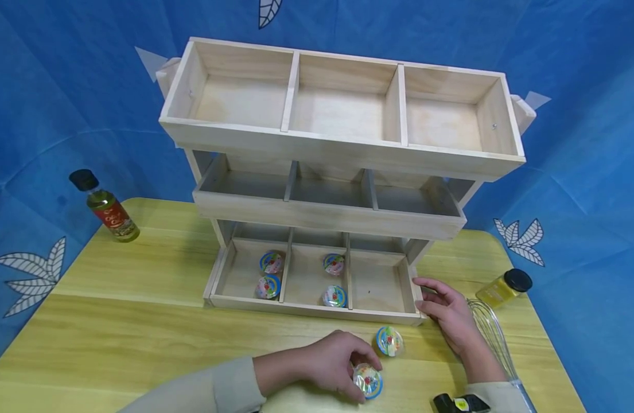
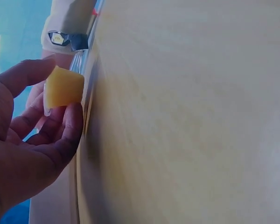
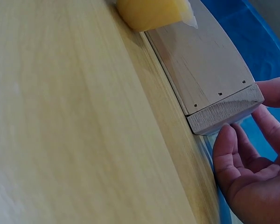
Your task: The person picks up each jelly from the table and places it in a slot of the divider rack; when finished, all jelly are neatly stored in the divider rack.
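My left hand (image 1: 342, 362) pinches a jelly cup (image 1: 368, 381) with a blue-rimmed printed lid, low over the table's front. Its orange-yellow filling (image 2: 65, 87) shows between thumb and fingers in the left wrist view. A second jelly cup (image 1: 389, 341) stands on the table just beyond. Loosely bent, my right hand (image 1: 449, 312) touches the right side of the wooden rack's bottom tray (image 1: 317, 310), fingertips at the edge near its front corner (image 3: 226, 109). Two jelly cups (image 1: 268, 287) lie in that tray's left compartment and two more (image 1: 334, 296) in its middle one.
Above the bottom tray rise the rack's middle tier (image 1: 327, 215) and top tier (image 1: 342, 143), each with three compartments. An oil bottle (image 1: 113, 213) stands at the table's left. To the right are a black-lidded jar (image 1: 502, 287) and a whisk (image 1: 494, 332) beside my right forearm.
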`<state>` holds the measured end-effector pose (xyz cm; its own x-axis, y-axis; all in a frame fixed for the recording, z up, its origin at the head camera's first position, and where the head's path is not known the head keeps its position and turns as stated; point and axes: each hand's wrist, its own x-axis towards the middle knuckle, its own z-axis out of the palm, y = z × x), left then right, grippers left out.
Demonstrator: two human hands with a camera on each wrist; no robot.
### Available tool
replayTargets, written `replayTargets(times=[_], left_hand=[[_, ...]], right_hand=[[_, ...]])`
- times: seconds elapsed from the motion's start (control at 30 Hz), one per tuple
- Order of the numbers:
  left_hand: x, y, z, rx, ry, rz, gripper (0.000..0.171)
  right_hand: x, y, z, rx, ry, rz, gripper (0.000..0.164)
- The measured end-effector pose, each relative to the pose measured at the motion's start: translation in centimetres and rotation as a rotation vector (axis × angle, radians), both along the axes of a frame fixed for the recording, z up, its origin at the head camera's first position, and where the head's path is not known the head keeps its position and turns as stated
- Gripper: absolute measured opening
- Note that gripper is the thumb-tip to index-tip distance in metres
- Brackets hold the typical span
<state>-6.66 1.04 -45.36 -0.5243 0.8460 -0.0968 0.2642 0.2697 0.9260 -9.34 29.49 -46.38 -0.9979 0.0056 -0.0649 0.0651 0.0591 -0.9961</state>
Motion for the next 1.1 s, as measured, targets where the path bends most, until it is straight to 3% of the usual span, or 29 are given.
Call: replayTargets(times=[0.13,0.37,0.6,0.87,1.1], left_hand=[[-0.1,-0.2,0.4,0.031,0.017,0.007,0.044],[-0.5,-0.4,1.3,0.115,-0.061,0.029,0.041],[-1.6,-0.3,2.0,0.166,-0.068,0.062,0.042],[-3.2,0.4,3.0,0.235,-0.046,0.166,0.045],[-4.5,1.4,3.7,0.223,-0.051,0.283,0.046]], right_hand=[[0.0,0.0,0.0,-0.008,0.005,0.007,0.043],[0.1,0.1,0.0,0.000,0.006,0.008,0.044],[0.0,0.0,0.2,0.010,-0.001,0.003,0.046],[-0.1,-0.1,0.3,0.019,-0.022,-0.012,0.048],[0.0,-0.1,0.3,0.040,-0.028,-0.013,0.048]])
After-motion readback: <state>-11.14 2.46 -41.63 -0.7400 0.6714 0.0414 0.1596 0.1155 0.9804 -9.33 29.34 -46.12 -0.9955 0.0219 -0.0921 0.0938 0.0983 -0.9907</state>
